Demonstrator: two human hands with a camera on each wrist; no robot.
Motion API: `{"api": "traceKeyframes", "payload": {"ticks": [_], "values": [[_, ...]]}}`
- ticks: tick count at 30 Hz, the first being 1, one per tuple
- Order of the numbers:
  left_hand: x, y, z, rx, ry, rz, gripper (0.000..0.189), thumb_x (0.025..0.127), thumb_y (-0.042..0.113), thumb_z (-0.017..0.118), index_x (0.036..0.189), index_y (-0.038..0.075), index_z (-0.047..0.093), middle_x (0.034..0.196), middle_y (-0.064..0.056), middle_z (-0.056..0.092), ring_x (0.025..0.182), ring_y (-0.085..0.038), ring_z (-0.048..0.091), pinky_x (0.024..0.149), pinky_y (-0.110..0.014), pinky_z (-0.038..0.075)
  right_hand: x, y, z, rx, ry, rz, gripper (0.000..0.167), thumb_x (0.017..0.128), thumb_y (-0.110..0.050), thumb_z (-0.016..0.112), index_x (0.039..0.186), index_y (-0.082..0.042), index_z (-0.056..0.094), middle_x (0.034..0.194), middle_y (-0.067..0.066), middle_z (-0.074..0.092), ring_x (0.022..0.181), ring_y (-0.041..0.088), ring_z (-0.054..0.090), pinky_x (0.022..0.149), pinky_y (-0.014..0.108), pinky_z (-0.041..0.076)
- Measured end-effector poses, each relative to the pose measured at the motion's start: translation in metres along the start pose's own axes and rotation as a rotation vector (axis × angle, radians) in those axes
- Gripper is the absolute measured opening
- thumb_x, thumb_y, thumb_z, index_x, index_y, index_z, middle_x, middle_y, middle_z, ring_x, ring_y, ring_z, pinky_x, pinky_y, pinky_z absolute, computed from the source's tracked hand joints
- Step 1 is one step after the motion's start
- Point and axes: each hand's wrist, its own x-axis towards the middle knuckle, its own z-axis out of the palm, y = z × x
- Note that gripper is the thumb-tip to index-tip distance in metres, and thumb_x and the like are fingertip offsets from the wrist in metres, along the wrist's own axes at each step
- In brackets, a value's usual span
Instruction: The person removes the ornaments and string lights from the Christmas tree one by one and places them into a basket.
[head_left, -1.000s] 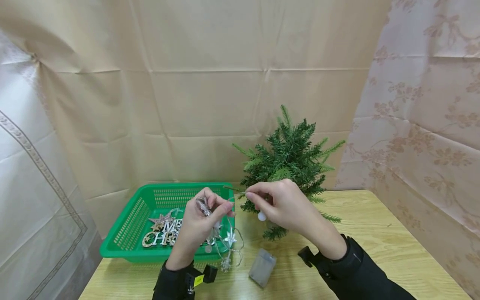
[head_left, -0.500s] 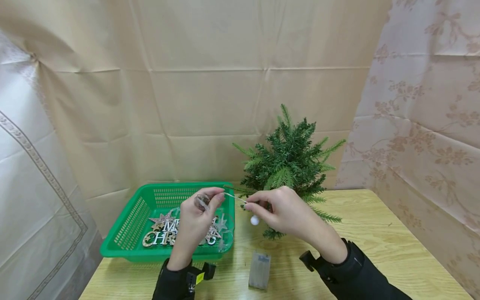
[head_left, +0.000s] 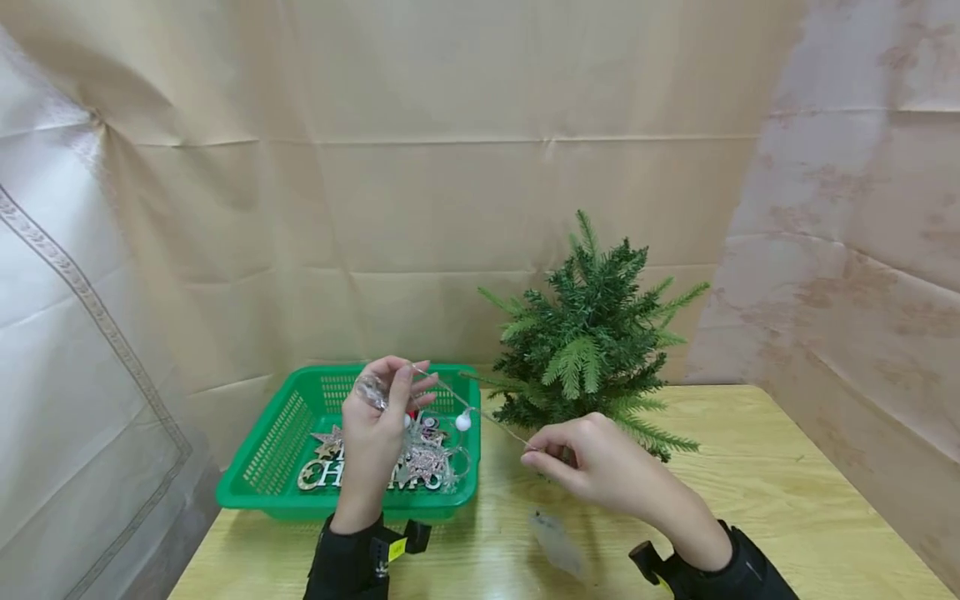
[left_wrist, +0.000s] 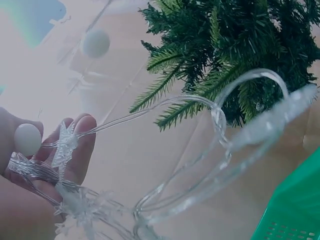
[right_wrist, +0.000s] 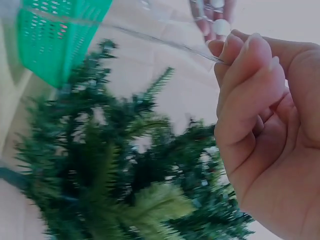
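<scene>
My left hand (head_left: 375,442) is over the green basket and holds a gathered bundle of clear string lights (left_wrist: 82,212), with transparent star and snowflake pieces and white balls. Loops of its wire hang loose in the left wrist view. A single strand runs slanting down to my right hand (head_left: 603,467), whose thumb and fingertips pinch the wire (right_wrist: 170,44). On that strand, between the hands, hangs a white ball (head_left: 463,422). Below my right hand is a translucent grey box (head_left: 557,543), blurred by motion. Behind that hand stands a small green Christmas tree (head_left: 592,333).
The green basket (head_left: 255,500) at the left of the wooden table (head_left: 757,475) contains glittery stars and cut-out letters (head_left: 330,473). Beige cloth (head_left: 420,208) hangs behind, with patterned white cloth (head_left: 847,275) at the right.
My right hand has moved down and right, drawing out a longer strand between the hands. The white ball now hangs nearer my left hand. The grey box has shifted right and tilted.
</scene>
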Motion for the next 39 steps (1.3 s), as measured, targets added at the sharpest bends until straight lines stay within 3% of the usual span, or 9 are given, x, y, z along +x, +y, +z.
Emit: {"api": "traceKeyframes", "payload": {"ticks": [9,17,22,27,30,31,35,37,39], "values": [[0.003,0.001,-0.001,-0.123,0.014,-0.074,0.029,0.107,0.029,0.054,0.118,0.003,0.046,0.119,-0.022,0.068,0.106,-0.036,0.07,0.086,-0.045,0.058,-0.021,0.023,0.016,0.105,-0.061,0.052,0.019,0.103,-0.031,0.061,0.105,-0.019,0.076,0.086,-0.018,0.069,0.046,-0.002,0.039,0.047,0.02,0.042],[0.004,0.001,-0.009,-0.218,0.06,-0.125,0.033,0.107,0.033,0.052,0.119,0.004,0.041,0.124,-0.024,0.066,0.11,-0.037,0.068,0.088,-0.047,0.057,-0.036,0.049,0.036,0.162,-0.118,0.069,0.021,0.104,-0.03,0.06,0.108,-0.017,0.076,0.087,-0.011,0.071,0.051,-0.004,0.046,0.051,0.022,0.048],[0.005,0.001,-0.011,-0.292,0.088,-0.143,0.027,0.107,0.032,0.052,0.118,0.008,0.044,0.121,-0.024,0.067,0.107,-0.036,0.07,0.087,-0.048,0.057,-0.045,0.064,0.051,0.205,-0.135,0.059,0.02,0.104,-0.028,0.059,0.108,-0.015,0.075,0.09,-0.005,0.073,0.048,-0.006,0.049,0.051,0.021,0.048],[0.004,0.0,-0.01,-0.324,0.072,-0.149,0.023,0.108,0.031,0.05,0.117,0.011,0.043,0.113,-0.02,0.07,0.1,-0.035,0.072,0.087,-0.05,0.057,-0.048,0.073,0.06,0.221,-0.128,0.074,0.02,0.105,-0.027,0.059,0.108,-0.014,0.074,0.099,-0.001,0.069,0.049,0.001,0.056,0.05,0.023,0.05],[0.004,0.0,-0.01,-0.342,0.077,-0.144,0.023,0.108,0.031,0.05,0.116,0.011,0.044,0.106,-0.017,0.07,0.093,-0.034,0.074,0.086,-0.051,0.057,-0.049,0.077,0.063,0.203,-0.135,0.076,0.02,0.105,-0.028,0.059,0.109,-0.014,0.073,0.108,-0.001,0.067,0.051,-0.002,0.05,0.052,0.021,0.05],[0.004,0.0,-0.01,-0.346,0.079,-0.141,0.023,0.108,0.031,0.05,0.116,0.011,0.044,0.104,-0.017,0.07,0.091,-0.033,0.074,0.085,-0.05,0.058,-0.049,0.079,0.064,0.203,-0.142,0.076,0.021,0.105,-0.028,0.059,0.11,-0.014,0.073,0.103,-0.002,0.067,0.05,-0.004,0.045,0.05,0.02,0.047],[0.004,0.0,-0.01,-0.354,0.078,-0.133,0.025,0.108,0.03,0.051,0.116,0.008,0.043,0.099,-0.015,0.069,0.085,-0.032,0.074,0.082,-0.048,0.059,-0.05,0.083,0.069,0.189,-0.188,0.014,0.019,0.105,-0.027,0.058,0.11,-0.014,0.071,0.092,-0.009,0.067,0.052,-0.008,0.034,0.048,0.017,0.042],[0.004,0.0,-0.01,-0.355,0.072,-0.134,0.026,0.108,0.03,0.051,0.116,0.007,0.043,0.099,-0.014,0.069,0.083,-0.032,0.074,0.08,-0.048,0.06,-0.05,0.083,0.071,0.174,-0.219,-0.047,0.016,0.106,-0.026,0.057,0.109,-0.016,0.069,0.086,-0.012,0.064,0.056,-0.008,0.036,0.052,0.016,0.043],[0.003,-0.001,-0.009,-0.353,0.063,-0.136,0.026,0.108,0.029,0.051,0.116,0.006,0.043,0.098,-0.014,0.069,0.082,-0.031,0.074,0.08,-0.048,0.06,-0.05,0.083,0.075,0.159,-0.255,-0.107,0.012,0.106,-0.026,0.056,0.108,-0.019,0.066,0.09,-0.014,0.063,0.061,-0.008,0.04,0.056,0.016,0.045]]}}
